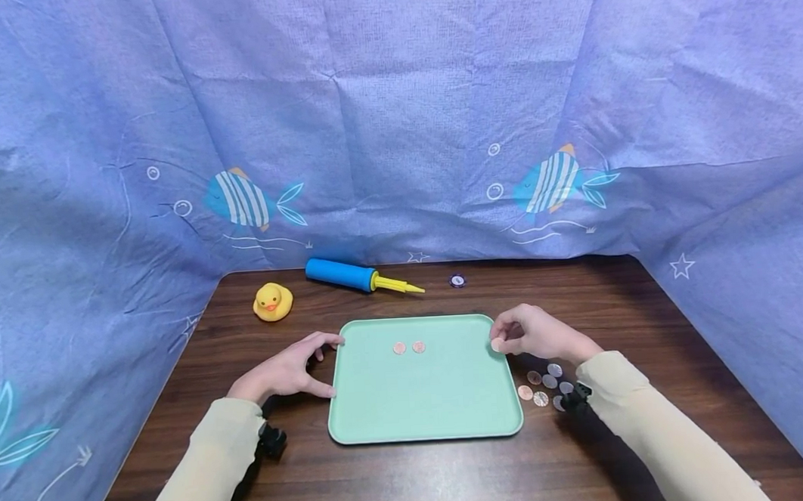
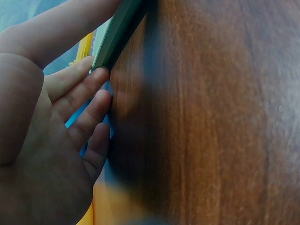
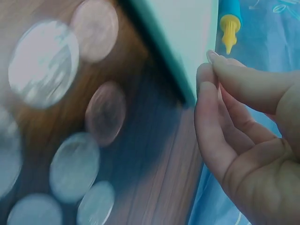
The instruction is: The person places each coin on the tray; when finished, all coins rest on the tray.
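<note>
A person in cream sleeves (image 1: 663,422) worked with both hands at a dark brown wood-grain table (image 1: 427,476), seen from where I stood in the room. The right hand (image 1: 538,336), above the far right corner of a pale green rectangular tray (image 1: 426,400), pinched what looked like a small round copper-coloured coin (image 1: 497,344) between thumb and forefinger. The left hand (image 1: 288,371) was spread, thumb apart from the fingers, its tips touching the tray's left rim. Two flat copper-coloured discs (image 1: 399,348), both coins, lay side by side on the tray toward its far edge. Just outside the tray's right side, near the right wrist, sat a loose cluster of silver and copper coins (image 1: 550,381). Behind the tray were a yellow duck with an orange beak (image 1: 272,302), a blue hand pump with a yellow nozzle (image 1: 341,275) and a dark round chip (image 1: 458,281), backed by a blue-violet fish-print cloth (image 1: 402,129).
</note>
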`<state>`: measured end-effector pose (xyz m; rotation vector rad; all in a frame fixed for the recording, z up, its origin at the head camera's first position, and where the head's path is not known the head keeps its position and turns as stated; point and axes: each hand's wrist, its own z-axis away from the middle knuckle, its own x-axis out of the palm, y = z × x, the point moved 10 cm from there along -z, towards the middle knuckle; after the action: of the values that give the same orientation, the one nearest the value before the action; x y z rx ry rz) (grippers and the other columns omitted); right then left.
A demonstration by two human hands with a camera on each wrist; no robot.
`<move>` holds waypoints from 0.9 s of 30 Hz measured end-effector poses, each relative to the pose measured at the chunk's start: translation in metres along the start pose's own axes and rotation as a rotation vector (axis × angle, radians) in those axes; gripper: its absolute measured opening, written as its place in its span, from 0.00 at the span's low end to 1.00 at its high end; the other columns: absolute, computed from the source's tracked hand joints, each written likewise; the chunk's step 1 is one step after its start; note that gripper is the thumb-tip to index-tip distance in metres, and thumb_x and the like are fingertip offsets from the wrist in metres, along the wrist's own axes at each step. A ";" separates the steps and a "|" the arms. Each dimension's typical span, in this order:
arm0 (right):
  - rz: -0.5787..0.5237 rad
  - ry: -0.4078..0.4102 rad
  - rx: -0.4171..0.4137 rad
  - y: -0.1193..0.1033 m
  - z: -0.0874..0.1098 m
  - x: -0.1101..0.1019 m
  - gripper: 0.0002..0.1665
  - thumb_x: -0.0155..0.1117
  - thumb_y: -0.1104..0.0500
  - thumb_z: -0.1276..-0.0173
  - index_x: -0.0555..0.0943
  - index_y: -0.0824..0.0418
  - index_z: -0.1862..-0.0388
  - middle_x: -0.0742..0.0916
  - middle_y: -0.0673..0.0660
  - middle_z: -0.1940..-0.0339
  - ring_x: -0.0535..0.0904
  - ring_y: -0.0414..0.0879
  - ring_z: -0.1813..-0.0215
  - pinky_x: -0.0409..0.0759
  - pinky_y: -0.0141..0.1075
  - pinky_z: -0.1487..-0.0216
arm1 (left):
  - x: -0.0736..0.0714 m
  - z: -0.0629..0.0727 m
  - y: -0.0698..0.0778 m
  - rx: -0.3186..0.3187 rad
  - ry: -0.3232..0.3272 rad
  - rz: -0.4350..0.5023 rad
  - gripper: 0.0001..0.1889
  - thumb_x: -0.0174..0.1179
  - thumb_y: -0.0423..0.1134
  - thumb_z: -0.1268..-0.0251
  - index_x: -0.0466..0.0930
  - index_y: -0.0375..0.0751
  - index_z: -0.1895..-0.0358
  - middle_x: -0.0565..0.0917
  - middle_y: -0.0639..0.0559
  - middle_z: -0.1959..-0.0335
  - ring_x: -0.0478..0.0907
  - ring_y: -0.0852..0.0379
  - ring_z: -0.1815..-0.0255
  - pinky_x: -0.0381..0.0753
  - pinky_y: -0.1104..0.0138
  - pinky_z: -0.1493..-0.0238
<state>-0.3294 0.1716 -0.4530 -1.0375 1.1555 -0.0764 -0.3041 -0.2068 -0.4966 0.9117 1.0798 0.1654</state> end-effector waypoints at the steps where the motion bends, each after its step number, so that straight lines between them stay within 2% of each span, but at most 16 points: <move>1: 0.002 0.000 -0.009 -0.003 -0.003 0.001 0.02 0.75 0.63 0.30 0.88 0.61 0.61 0.88 0.50 0.68 0.82 0.42 0.65 0.82 0.35 0.61 | 0.000 0.000 0.000 -0.002 0.001 0.003 0.47 0.80 0.50 0.43 0.66 0.46 0.22 0.72 0.46 0.30 0.70 0.46 0.39 0.71 0.48 0.39; 10: 0.024 0.007 -0.073 -0.027 -0.032 0.015 0.04 0.74 0.68 0.33 0.88 0.62 0.63 0.87 0.51 0.68 0.82 0.41 0.63 0.86 0.36 0.55 | 0.001 0.001 -0.002 -0.021 0.000 0.009 0.47 0.80 0.50 0.43 0.65 0.47 0.22 0.71 0.46 0.29 0.70 0.46 0.38 0.71 0.48 0.38; 16: 0.014 -0.028 -0.054 -0.031 -0.043 0.028 0.05 0.73 0.70 0.33 0.88 0.61 0.62 0.87 0.51 0.68 0.81 0.42 0.63 0.85 0.37 0.55 | 0.000 0.000 -0.001 -0.018 -0.003 0.012 0.48 0.80 0.53 0.43 0.65 0.47 0.21 0.71 0.47 0.29 0.70 0.47 0.39 0.72 0.49 0.38; 27: 0.134 -0.042 -0.039 -0.034 -0.060 0.047 0.05 0.74 0.69 0.32 0.89 0.60 0.61 0.89 0.49 0.67 0.83 0.38 0.63 0.83 0.33 0.57 | -0.001 0.000 -0.002 0.000 -0.005 0.013 0.47 0.80 0.50 0.42 0.65 0.45 0.21 0.71 0.45 0.29 0.70 0.45 0.38 0.71 0.47 0.38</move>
<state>-0.3393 0.0893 -0.4633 -0.9892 1.1898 0.0740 -0.3046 -0.2084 -0.4974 0.9190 1.0693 0.1731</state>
